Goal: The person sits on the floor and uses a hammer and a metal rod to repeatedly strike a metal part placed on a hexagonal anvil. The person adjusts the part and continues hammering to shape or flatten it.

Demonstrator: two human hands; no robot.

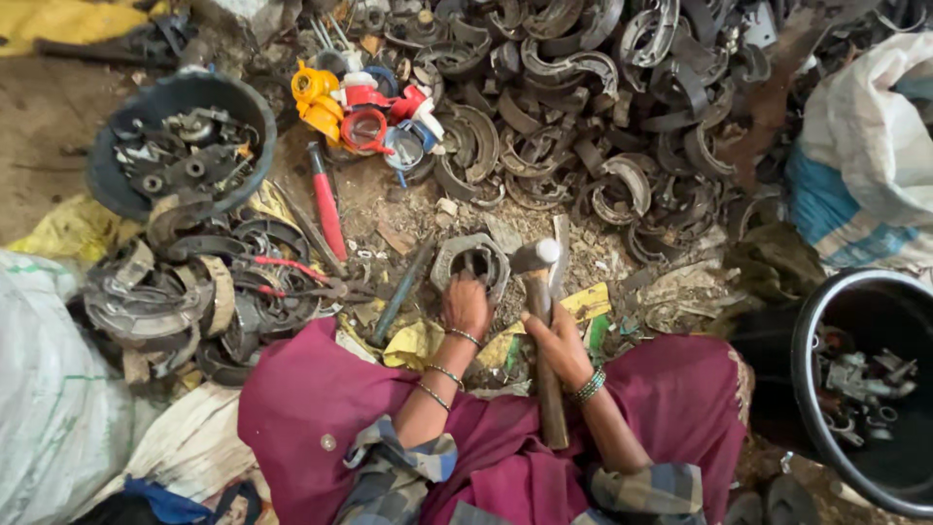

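- A maroon cloth [311, 408] covers the person's lap at the bottom edge of the view, with checked sleeves [408, 467] over the forearms and bangles on both wrists.
- The right hand [556, 342] is closed around the wooden handle of a hammer [540, 321]; the handle runs down toward the lap and the metal head sits just above the hand, beside the part being worked on.
- The left hand [466, 303] rests on a grey metal brake part [470, 261] on the floor just in front of the knees, with the fingers curled onto its lower rim, gripping it.
- A long dark metal rod [403, 289] lies on the floor just left of that part.
- A red-handled tool [328, 206] lies further left on the floor.
- A large heap of curved brake shoes [583, 126] fills the floor toward the top edge.
- A dark round tub [107, 185] of small metal pieces stands at the upper left.
- A black bucket [812, 389] holding a few metal pieces stands at the right edge.
- White sacks [49, 389] lie at the left edge.
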